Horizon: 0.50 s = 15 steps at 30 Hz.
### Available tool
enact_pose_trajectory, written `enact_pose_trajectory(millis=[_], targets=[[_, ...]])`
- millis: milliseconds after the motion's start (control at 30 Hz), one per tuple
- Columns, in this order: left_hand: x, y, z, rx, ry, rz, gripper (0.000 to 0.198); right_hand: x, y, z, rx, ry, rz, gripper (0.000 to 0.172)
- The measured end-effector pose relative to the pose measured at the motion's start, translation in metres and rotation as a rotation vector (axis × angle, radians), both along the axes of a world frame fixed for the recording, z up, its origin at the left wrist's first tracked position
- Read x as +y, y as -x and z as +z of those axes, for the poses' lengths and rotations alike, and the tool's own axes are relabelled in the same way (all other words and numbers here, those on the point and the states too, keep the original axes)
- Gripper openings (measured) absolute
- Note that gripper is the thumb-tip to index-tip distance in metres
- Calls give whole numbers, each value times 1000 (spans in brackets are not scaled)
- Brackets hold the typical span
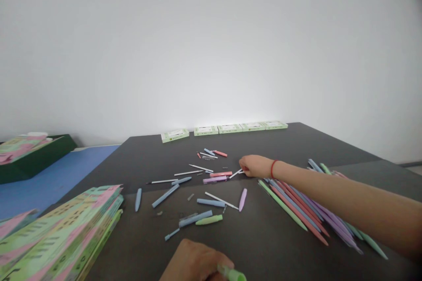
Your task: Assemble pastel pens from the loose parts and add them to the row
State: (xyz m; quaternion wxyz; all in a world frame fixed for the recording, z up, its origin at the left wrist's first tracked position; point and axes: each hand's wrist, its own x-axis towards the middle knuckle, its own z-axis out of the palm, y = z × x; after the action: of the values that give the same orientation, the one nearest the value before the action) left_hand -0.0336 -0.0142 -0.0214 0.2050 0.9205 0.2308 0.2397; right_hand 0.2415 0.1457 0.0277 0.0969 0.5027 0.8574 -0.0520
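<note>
At the bottom edge my left hand point(198, 260) is closed around a light green pen barrel point(236, 275) with a clear part, partly cut off by the frame. Farther out, my right hand point(252, 166) is pinched low over the dark table, its fingertips at the end of a white pen refill point(235, 174). Beside those fingers lie a red pen barrel point(220, 174) and a purple barrel point(215, 179). Nearer me are a white refill point(221, 200), blue barrels point(211, 203), a green pen part point(209, 219) and a purple pen part point(243, 199).
Under my right forearm lies a bundle of colored pens point(296, 210). Flat boxes point(230, 128) line the table's far edge. Stacked printed packs point(59, 237) stand at the left, with a dark green bin point(39, 158) on a blue surface point(95, 162) beyond.
</note>
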Motion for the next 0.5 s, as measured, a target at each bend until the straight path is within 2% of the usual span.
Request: enact_pose_trajectory(millis=[100, 233, 333, 400, 500], targets=[[0, -1, 0, 13, 23, 14, 27, -3, 19, 1, 76, -10, 32, 19], [0, -2, -1, 20, 35, 18, 33, -27, 49, 4, 226, -17, 133, 8], [-1, -3, 0, 26, 49, 17, 38, -38, 64, 8, 315, -6, 195, 10], [-1, -4, 1, 32, 53, 21, 40, -29, 67, 10, 349, -39, 173, 16], [-2, -5, 2, 61, 55, 35, 40, 8, 62, 10, 368, -139, 69, 21]])
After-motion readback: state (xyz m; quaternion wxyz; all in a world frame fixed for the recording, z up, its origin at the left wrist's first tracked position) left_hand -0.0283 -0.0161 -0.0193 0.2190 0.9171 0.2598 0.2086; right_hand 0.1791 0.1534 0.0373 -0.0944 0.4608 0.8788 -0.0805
